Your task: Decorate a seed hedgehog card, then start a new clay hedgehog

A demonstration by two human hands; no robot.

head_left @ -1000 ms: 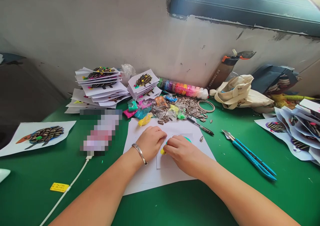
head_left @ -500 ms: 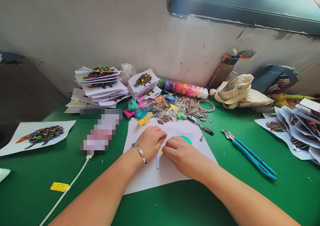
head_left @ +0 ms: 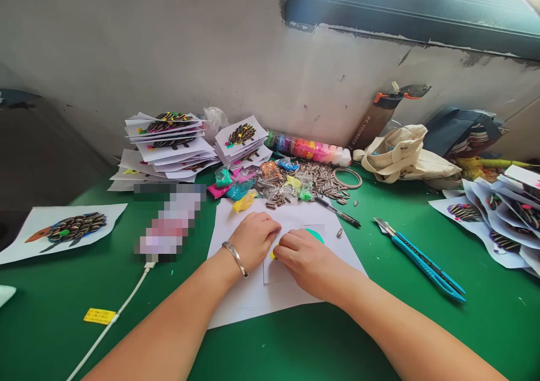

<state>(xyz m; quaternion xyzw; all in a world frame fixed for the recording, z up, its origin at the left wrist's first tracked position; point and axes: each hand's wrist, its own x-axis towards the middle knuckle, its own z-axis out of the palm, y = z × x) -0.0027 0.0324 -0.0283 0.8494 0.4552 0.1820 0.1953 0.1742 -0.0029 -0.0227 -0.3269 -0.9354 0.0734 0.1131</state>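
Note:
A small white card (head_left: 276,274) lies on larger white sheets (head_left: 236,308). It bears a flat green clay shape (head_left: 314,235) and a bit of yellow clay (head_left: 272,254), both partly covered by my right hand (head_left: 301,257). The fingers of that hand are bent together at the yellow clay; what is between them is hidden. My left hand (head_left: 253,237), with a silver bracelet at the wrist, rests at the card's left edge, fingers curled together, their tips turned away from view. A single sunflower seed (head_left: 340,233) lies right of the card.
Behind the sheets are clay packets (head_left: 240,189), a seed pile (head_left: 323,178) and a pen (head_left: 337,211). A blue cutter (head_left: 426,263) lies right. Seed-picture stacks (head_left: 169,156) stand back left, others (head_left: 498,218) far right. A white cable (head_left: 133,302) crosses the left side.

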